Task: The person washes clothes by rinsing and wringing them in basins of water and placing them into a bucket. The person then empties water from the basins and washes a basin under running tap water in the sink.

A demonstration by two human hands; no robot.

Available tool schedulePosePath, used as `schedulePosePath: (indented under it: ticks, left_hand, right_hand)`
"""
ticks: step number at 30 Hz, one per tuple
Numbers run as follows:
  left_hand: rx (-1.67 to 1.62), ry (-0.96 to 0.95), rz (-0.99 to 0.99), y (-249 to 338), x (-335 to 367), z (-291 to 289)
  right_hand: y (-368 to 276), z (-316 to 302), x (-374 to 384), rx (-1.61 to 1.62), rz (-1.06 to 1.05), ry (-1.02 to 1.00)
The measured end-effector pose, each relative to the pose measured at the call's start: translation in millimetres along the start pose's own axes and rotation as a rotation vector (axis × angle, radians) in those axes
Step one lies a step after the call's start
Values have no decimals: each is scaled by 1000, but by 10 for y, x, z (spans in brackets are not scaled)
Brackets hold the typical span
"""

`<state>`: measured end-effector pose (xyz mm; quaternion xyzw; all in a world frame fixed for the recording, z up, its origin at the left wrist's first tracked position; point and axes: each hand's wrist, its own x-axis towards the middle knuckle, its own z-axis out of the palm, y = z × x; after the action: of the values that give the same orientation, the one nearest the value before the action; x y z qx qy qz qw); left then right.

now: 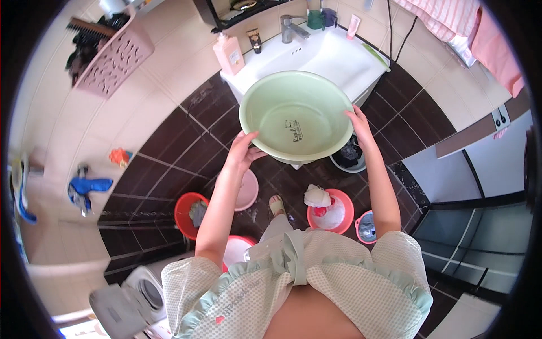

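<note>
A large pale green plastic basin (271, 113) is held up in front of me, tilted so that its inside faces me. It has a small dark print on its bottom and nothing in it. My left hand (244, 150) grips the rim at the lower left, thumb over the edge. My right hand (360, 125) grips the rim on the right side. The basin covers the front of the white washbasin (361, 56), whose grey tap (291, 29) stands behind it.
On the floor stand a red tub (350, 208) with sudsy water and cloth, a red bucket (182, 217), a pink basin (248, 192), a grey basin (357, 168) with dark cloth and a small pail (367, 227). A pink soap bottle (228, 53) is on the washbasin; a toilet (127, 302) is lower left.
</note>
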<state>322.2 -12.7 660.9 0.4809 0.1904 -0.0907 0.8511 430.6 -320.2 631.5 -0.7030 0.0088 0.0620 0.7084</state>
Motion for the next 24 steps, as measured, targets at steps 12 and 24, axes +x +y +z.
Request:
schedulePosePath:
  ticks: [12,24]
  left_hand:
    - [71,-174,-141,613,1476,-75]
    - [35,-29,-110,461,2222,154]
  right_hand:
    - [-66,173,911,-42,73,189]
    - [83,-57,1922,-162,140,210]
